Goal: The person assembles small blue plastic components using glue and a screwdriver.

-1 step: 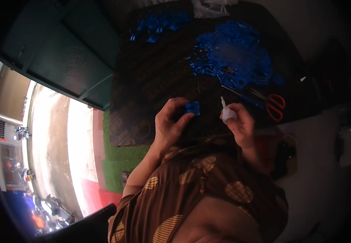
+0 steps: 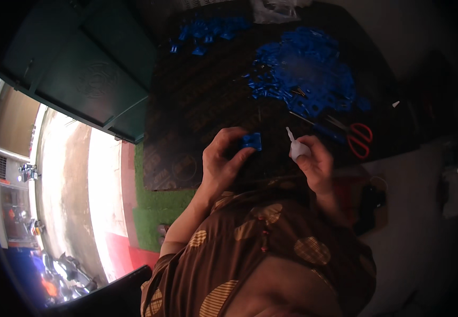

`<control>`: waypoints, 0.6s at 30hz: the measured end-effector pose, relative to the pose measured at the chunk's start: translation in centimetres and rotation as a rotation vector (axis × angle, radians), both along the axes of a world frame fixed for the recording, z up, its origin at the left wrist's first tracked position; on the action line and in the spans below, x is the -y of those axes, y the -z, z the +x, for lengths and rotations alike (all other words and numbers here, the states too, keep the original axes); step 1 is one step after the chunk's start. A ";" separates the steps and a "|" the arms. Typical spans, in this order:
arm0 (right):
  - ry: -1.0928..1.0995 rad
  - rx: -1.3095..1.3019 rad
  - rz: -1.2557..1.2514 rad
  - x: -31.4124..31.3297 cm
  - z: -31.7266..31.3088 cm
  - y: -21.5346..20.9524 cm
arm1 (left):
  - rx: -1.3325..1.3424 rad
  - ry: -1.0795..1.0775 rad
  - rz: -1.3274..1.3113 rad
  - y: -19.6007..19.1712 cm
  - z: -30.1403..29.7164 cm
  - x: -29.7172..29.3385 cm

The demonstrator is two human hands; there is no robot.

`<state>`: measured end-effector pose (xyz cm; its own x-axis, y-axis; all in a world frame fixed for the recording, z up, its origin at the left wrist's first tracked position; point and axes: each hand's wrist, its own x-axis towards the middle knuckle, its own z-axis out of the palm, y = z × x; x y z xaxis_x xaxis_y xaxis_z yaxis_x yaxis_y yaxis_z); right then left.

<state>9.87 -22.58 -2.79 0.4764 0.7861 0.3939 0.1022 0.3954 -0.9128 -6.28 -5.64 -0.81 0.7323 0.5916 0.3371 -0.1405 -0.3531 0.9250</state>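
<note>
Left hand [image 2: 223, 153] on near side of worktop [image 2: 202, 105], thumb and fingers closed on a small blue plastic piece [image 2: 252, 141], gripped by its left end, the rest poking out to the right; right hand [image 2: 315, 161] a bit to its right, fingers wrapped around a small white squeeze bottle [image 2: 299, 149], narrow nozzle pointing up and slightly left; nozzle apart from the blue piece, bare dark surface between; the two hands don't touch; large heap of blue plastic parts [image 2: 313, 66] beyond the right hand, small loose bits spread along its left side; a few brass-coloured slim pieces [image 2: 299, 92] lie at its lower part; smaller group of blue pieces [image 2: 210, 29] at far left of worktop; red-handled scissors [image 2: 350, 133] near the right hand, on its right, blades toward the heap; small white cone-shaped item [image 2: 396, 104] farther right; clear plastic bag [image 2: 276, 13] at far edge; dark green door [image 2: 91, 63] to the left; green mat [image 2: 160, 211] below the worktop's left edge; wearer in brown patterned clothing [image 2: 271, 238].
</note>
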 end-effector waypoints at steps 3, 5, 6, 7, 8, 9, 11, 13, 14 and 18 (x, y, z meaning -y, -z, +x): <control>0.012 -0.024 -0.081 0.5 -0.1 -0.3 | -0.003 -0.022 0.109 -0.4 0.0 0.0; -0.026 -0.096 -0.154 0.6 -0.3 -0.6 | 0.006 -0.032 0.129 -0.8 -0.1 0.2; -0.046 -0.110 -0.166 0.5 -0.5 -0.8 | 0.015 -0.035 0.148 -1.0 -0.2 0.3; -0.067 -0.124 -0.179 0.5 -0.7 -1.0 | 0.015 -0.043 0.145 -1.1 -0.2 0.4; -0.074 -0.123 -0.182 0.4 -0.7 -1.2 | 0.043 -0.062 0.157 -1.1 -0.2 0.5; -0.047 -0.061 -0.165 0.3 -0.7 -1.3 | 0.071 -0.080 0.169 -1.2 -0.2 0.6; -0.025 0.003 -0.151 0.1 -0.8 -1.8 | 0.077 -0.097 0.184 -1.3 -0.4 0.8; 0.094 0.143 -0.106 -0.1 -1.1 -2.4 | 0.084 -0.112 0.200 -1.3 -0.5 0.8; 0.089 0.144 -0.108 0.0 -1.1 -2.5 | 0.075 -0.120 0.193 -1.2 -0.6 0.9; 0.109 0.135 -0.112 0.1 -1.0 -2.9 | 0.071 -0.124 0.191 -1.3 -0.7 0.8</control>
<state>8.84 -22.63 0.10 0.5099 0.7753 0.3728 0.2632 0.2720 -0.9256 -7.00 -6.48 0.45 0.6286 0.5961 0.4995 -0.1478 -0.5390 0.8292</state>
